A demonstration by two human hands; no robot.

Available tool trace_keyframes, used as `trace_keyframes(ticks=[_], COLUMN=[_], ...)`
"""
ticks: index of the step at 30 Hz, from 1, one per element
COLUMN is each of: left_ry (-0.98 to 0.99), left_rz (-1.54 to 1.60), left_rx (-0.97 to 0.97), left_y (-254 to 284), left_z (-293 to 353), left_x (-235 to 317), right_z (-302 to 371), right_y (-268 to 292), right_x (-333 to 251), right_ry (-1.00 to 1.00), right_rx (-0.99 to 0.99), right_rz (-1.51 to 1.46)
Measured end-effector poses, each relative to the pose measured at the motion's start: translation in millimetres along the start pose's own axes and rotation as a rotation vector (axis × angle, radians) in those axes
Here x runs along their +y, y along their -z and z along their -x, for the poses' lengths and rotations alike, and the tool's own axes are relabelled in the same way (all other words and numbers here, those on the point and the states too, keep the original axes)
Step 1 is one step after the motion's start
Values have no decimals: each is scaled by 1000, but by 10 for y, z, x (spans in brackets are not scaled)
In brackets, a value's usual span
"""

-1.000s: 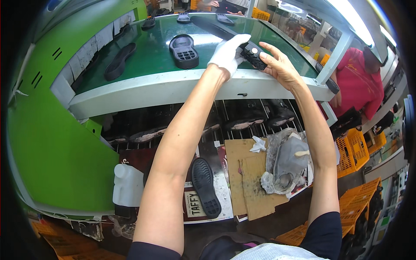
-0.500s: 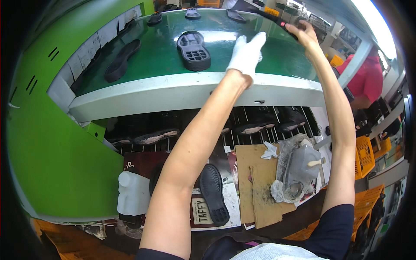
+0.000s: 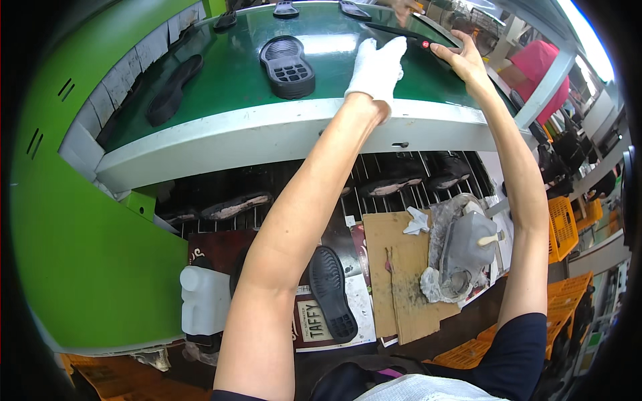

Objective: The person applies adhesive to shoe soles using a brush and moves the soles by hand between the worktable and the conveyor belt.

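A long black strip-like piece with a red dot (image 3: 401,32), perhaps a shoe sole seen edge-on, is over the far right of the green belt (image 3: 227,87). My right hand (image 3: 467,61) is bare, thumb and fingers apart, its thumb by the piece's red-dotted end. My left hand (image 3: 376,70), in a white glove, is over the belt just below that piece, fingers raised and apart; I cannot tell whether it touches it. To its left rests a black shoe sole (image 3: 287,67), grid heel facing up. Another dark sole (image 3: 174,90) lies farther left.
Smaller soles (image 3: 286,9) lie at the belt's far end, where another person's hand (image 3: 404,9) shows. Below the white rail (image 3: 234,137), shoe parts sit on a rack. Nearer are a white jug (image 3: 204,301), a black sole (image 3: 332,294), cardboard (image 3: 401,267) and a grey container (image 3: 470,244).
The black piece has moved left and away from my right hand, whose fingers have come off it. Another person's hand has appeared at the far side. The view has shifted slightly.
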State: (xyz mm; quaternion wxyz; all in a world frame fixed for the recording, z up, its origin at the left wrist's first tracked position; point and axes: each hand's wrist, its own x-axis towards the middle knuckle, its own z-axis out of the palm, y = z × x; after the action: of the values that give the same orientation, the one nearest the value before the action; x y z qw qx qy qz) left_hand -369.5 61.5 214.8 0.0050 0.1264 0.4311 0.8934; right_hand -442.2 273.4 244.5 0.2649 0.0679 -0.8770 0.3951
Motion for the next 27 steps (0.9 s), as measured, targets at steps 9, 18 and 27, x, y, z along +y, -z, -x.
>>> trace_keyframes(ticks=[9, 18, 27], left_ry=[18, 16, 2], left_rz=[16, 25, 23], left_rx=[1, 27, 20], left_y=[-31, -8, -16], left_z=[-18, 4, -31], left_x=[-23, -24, 17], right_z=[56, 136, 306], right_y=[132, 146, 155], right_x=[305, 296, 114], right_ry=[-275, -409, -297], right_rx=[56, 42, -26], right_rz=[-540, -1143, -1081])
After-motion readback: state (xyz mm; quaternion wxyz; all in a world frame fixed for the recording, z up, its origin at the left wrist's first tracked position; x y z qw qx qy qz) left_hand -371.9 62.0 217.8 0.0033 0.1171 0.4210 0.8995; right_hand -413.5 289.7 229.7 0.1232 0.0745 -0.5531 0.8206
